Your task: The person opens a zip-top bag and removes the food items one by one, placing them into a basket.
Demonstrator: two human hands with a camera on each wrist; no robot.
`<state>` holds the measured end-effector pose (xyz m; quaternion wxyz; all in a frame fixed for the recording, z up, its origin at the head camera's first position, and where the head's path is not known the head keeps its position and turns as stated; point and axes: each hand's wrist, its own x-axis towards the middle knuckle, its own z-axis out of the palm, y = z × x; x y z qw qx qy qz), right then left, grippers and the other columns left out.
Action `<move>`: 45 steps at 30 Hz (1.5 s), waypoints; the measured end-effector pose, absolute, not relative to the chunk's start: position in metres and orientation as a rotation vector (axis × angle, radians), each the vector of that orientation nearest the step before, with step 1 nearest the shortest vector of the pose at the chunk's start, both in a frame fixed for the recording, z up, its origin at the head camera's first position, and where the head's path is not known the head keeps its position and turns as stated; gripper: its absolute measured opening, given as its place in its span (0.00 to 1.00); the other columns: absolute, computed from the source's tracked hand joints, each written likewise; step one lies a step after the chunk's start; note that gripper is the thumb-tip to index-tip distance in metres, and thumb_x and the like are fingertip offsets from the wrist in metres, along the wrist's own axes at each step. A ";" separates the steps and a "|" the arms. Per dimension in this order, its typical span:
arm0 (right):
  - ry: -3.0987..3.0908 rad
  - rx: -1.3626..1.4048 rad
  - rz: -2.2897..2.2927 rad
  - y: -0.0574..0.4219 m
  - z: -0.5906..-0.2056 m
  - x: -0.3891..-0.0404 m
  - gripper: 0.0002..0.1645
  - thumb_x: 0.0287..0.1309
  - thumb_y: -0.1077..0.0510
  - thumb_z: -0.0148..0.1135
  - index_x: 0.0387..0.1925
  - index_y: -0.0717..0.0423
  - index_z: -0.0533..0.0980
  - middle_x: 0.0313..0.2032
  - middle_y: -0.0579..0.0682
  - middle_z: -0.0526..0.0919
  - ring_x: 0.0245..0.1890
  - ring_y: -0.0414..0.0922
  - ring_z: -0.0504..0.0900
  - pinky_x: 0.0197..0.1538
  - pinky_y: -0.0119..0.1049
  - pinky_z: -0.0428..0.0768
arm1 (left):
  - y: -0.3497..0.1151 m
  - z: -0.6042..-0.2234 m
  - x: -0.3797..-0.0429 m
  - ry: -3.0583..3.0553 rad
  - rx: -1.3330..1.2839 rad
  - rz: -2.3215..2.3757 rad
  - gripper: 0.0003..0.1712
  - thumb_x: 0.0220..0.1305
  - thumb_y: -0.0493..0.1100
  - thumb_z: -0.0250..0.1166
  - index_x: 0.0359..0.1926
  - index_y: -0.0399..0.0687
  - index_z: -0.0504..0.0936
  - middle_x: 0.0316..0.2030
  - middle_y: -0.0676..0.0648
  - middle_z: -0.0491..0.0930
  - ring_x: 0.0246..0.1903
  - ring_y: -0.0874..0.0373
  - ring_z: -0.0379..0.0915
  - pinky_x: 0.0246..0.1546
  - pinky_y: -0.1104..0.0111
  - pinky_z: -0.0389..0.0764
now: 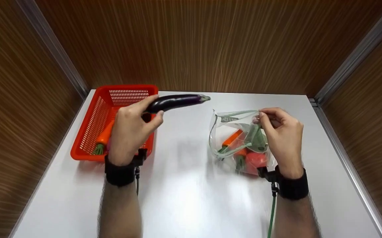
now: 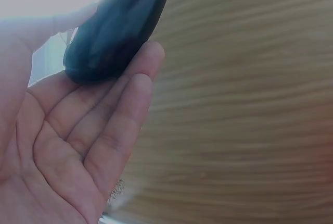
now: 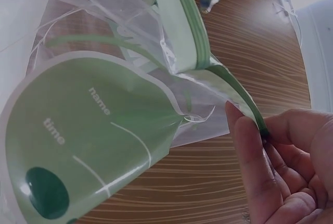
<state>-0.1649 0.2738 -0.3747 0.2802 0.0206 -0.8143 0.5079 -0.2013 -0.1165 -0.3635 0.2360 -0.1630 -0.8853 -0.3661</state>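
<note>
Head view: eggplant [image 1: 177, 101] aloft above the desk [image 1: 184, 138], stem toward 3 o'clock, thick end pinched in the left hand [image 1: 130, 127]. Likely risk: slipping or swivelling, from glossy skin and a hold at one end only. Possible too: sagging of the mouth of the clear bag [image 1: 258, 140], from support by a single pinch at its 1 o'clock edge, in the right hand [image 1: 283, 134]. Thick end lodged between left thumb and fingers [image 2: 122, 125], body jutting well beyond the fingertips; lower fingers nearly straight, side by side, in the left wrist view. Toward 4 o'clock, the bag, with carrots [image 1: 232, 138] and a round red item [image 1: 256, 159] inside; toward 8 o'clock, a red basket [image 1: 125, 87], with a carrot [image 1: 105, 135] and something pink [image 1: 108, 145], mostly hidden by the hand.
</note>
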 end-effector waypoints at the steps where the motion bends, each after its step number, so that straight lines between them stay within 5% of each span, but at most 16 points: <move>1: -2.185 0.053 1.362 0.274 -0.375 -0.165 0.08 0.82 0.66 0.71 0.51 0.67 0.92 0.41 0.64 0.97 0.35 0.27 0.94 0.46 0.19 0.91 | -0.121 -0.364 -0.203 -2.433 -0.418 -1.018 0.27 0.79 0.44 0.79 0.74 0.46 0.90 0.53 0.39 0.95 0.42 0.47 0.87 0.44 0.61 0.93; 9: -2.191 0.036 1.353 0.275 -0.375 -0.167 0.08 0.82 0.66 0.71 0.51 0.66 0.93 0.41 0.64 0.97 0.35 0.26 0.94 0.46 0.19 0.91 | -0.148 -0.366 -0.216 -2.522 -0.206 -1.046 0.29 0.82 0.45 0.77 0.78 0.49 0.87 0.63 0.35 0.94 0.56 0.39 0.94 0.62 0.46 0.96; 15: -2.183 0.049 1.354 0.275 -0.375 -0.169 0.08 0.81 0.67 0.71 0.51 0.67 0.93 0.42 0.64 0.97 0.35 0.26 0.94 0.45 0.19 0.91 | -0.164 -0.370 -0.227 -2.564 -0.062 -1.026 0.28 0.83 0.46 0.76 0.78 0.50 0.87 0.62 0.35 0.94 0.50 0.42 0.90 0.59 0.47 0.98; 22: -2.191 0.052 1.351 0.275 -0.375 -0.170 0.08 0.81 0.67 0.71 0.52 0.67 0.92 0.42 0.65 0.97 0.35 0.25 0.94 0.45 0.18 0.90 | -0.180 -0.383 -0.242 -2.603 0.035 -0.995 0.28 0.84 0.46 0.74 0.78 0.46 0.87 0.67 0.32 0.91 0.63 0.37 0.94 0.71 0.42 0.92; 31: -2.196 0.045 1.344 0.275 -0.375 -0.171 0.08 0.82 0.66 0.71 0.51 0.66 0.93 0.41 0.64 0.97 0.35 0.26 0.94 0.45 0.18 0.90 | -0.192 -0.399 -0.258 -2.639 0.151 -0.925 0.27 0.83 0.44 0.72 0.76 0.39 0.87 0.69 0.30 0.89 0.67 0.28 0.90 0.71 0.37 0.90; 45: -2.207 0.045 1.335 0.275 -0.374 -0.172 0.08 0.82 0.67 0.71 0.52 0.66 0.93 0.43 0.64 0.97 0.35 0.25 0.93 0.44 0.17 0.89 | -0.198 -0.422 -0.274 -2.740 0.250 -0.912 0.26 0.84 0.42 0.71 0.73 0.32 0.87 0.68 0.27 0.89 0.71 0.28 0.87 0.77 0.38 0.86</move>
